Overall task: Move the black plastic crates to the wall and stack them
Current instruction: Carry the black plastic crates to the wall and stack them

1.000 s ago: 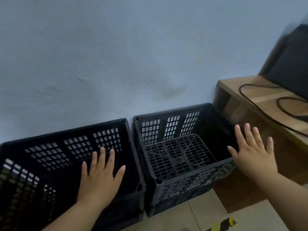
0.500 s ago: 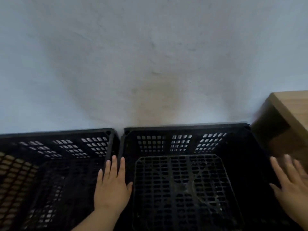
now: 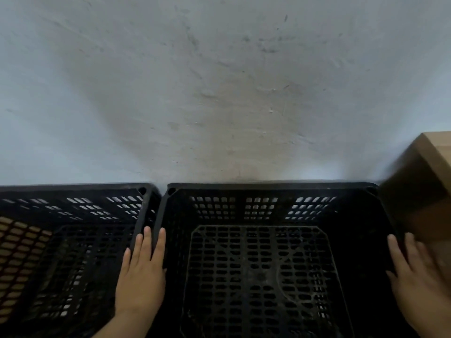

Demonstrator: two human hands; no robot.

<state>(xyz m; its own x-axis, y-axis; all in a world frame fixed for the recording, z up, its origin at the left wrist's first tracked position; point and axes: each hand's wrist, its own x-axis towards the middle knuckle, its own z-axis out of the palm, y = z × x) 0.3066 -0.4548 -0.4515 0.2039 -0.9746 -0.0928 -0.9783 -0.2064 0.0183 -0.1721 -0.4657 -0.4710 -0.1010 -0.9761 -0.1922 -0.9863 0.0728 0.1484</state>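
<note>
Two black plastic crates stand side by side on the floor against the grey wall (image 3: pixel 219 93), both with their openings up. The right crate (image 3: pixel 258 269) fills the middle of the view; the left crate (image 3: pixel 61 252) runs off the left edge. My left hand (image 3: pixel 141 274) lies flat with fingers apart over the two touching rims between the crates. My right hand (image 3: pixel 412 276) rests, fingers spread, at the right crate's right rim. Neither hand is closed around anything.
A low wooden bench (image 3: pixel 429 172) stands right of the right crate, close to its side wall and against the wall. The gap between crate and bench is narrow.
My view has moved in over the right crate and tilted down. Both hands have slid to the right crate's two side rims; the crates have not shifted.
</note>
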